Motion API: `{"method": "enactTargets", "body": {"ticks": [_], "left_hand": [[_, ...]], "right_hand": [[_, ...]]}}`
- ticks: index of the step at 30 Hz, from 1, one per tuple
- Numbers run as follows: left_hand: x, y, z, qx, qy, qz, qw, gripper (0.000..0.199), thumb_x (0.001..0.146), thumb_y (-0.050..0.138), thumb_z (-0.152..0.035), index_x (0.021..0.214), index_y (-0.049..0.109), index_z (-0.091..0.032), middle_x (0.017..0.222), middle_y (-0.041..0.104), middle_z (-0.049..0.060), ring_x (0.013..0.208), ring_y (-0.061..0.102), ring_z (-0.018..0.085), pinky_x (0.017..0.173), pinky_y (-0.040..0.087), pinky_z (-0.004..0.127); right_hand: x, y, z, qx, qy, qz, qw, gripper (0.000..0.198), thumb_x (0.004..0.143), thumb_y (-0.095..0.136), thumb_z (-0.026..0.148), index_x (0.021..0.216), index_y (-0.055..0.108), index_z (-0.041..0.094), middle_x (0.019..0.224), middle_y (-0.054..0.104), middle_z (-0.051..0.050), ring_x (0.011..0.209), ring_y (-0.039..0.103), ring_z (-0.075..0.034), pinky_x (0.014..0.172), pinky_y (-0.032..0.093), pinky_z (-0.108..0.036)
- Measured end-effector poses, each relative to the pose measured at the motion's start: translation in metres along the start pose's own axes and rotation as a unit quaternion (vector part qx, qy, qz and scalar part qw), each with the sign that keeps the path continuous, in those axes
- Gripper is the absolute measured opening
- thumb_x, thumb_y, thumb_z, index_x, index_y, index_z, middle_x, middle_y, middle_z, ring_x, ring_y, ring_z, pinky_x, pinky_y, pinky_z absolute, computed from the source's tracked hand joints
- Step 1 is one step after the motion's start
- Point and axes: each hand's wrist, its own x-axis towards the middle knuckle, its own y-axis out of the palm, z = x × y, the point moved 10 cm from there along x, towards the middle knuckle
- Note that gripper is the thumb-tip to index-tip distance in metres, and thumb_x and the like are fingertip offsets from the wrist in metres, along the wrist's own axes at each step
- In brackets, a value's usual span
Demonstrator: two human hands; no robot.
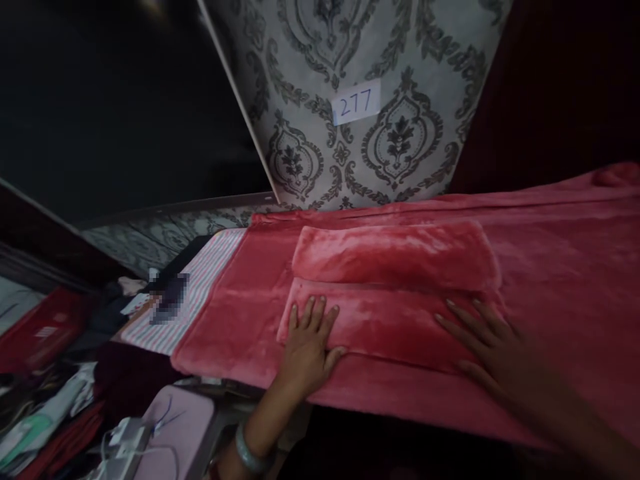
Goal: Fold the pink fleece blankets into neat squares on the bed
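Observation:
A folded piece of plush red-pink fabric [395,257] lies on a larger blanket of the same colour [250,293]. Its two long edges are turned in and meet along a seam running left to right. My left hand [307,343] rests flat with fingers spread on the near flap's left end. On the right end of that flap lies my right hand [493,343], fingers stretched out. Both palms face down, and neither hand grips anything.
A striped cloth [207,283] shows beyond the blanket's left edge. At lower left stands a pink stool [183,417] with a white power strip [127,443] and cables. Patterned wallpaper bears a paper label [357,101] reading 277. Clothes and a red bag [45,327] crowd the far left.

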Motion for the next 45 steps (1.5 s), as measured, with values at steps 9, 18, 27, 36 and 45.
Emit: {"method": "enactTargets", "body": {"ticks": [9,18,27,36,45], "left_hand": [[-0.029,0.004,0.048,-0.015,-0.128,-0.029,0.991,0.061,0.099,0.048,-0.044,0.153,0.043,-0.016,0.161,0.039,0.018,0.150,0.036,0.034,0.117,0.033,0.062],[0.010,-0.040,0.066,-0.033,-0.085,-0.147,0.985,0.045,0.099,0.044,-0.040,0.129,0.066,-0.014,0.135,0.066,0.018,0.128,0.060,0.034,0.108,0.047,0.058],[0.110,-0.062,0.042,-0.058,0.040,-0.132,0.989,0.054,0.097,0.051,-0.035,0.148,0.049,-0.016,0.153,0.051,0.018,0.145,0.044,0.031,0.119,0.036,0.055],[0.228,-0.051,0.013,-0.073,0.071,-0.008,0.995,0.048,0.103,0.042,-0.033,0.143,0.052,-0.009,0.143,0.060,0.019,0.133,0.057,0.029,0.112,0.043,0.047],[0.237,-0.063,0.005,-0.037,0.043,-0.016,0.998,0.025,0.096,0.055,-0.030,0.107,0.070,-0.014,0.112,0.071,0.016,0.104,0.066,0.028,0.092,0.052,0.041]], "right_hand": [[-0.001,0.012,-0.004,-0.004,0.012,0.005,1.000,0.062,0.100,0.033,0.058,0.160,0.031,0.039,0.165,0.033,0.000,0.152,0.025,-0.036,0.118,0.026,-0.065],[0.006,0.008,-0.009,0.026,0.035,0.036,0.998,0.058,0.100,0.043,0.055,0.156,0.040,0.040,0.161,0.039,-0.002,0.149,0.034,-0.035,0.113,0.037,-0.064],[0.007,0.002,-0.010,0.057,0.060,-0.002,0.997,0.049,0.103,0.043,0.046,0.150,0.051,0.035,0.153,0.051,-0.004,0.144,0.044,-0.031,0.114,0.038,-0.063],[0.012,-0.008,-0.005,0.069,0.071,-0.016,0.995,0.047,0.102,0.047,0.042,0.148,0.054,0.035,0.151,0.053,-0.005,0.143,0.045,-0.030,0.113,0.042,-0.061],[0.014,-0.014,-0.006,0.085,0.080,-0.024,0.993,0.045,0.101,0.051,0.040,0.145,0.057,0.032,0.151,0.053,-0.006,0.142,0.046,-0.030,0.112,0.043,-0.061]]}}
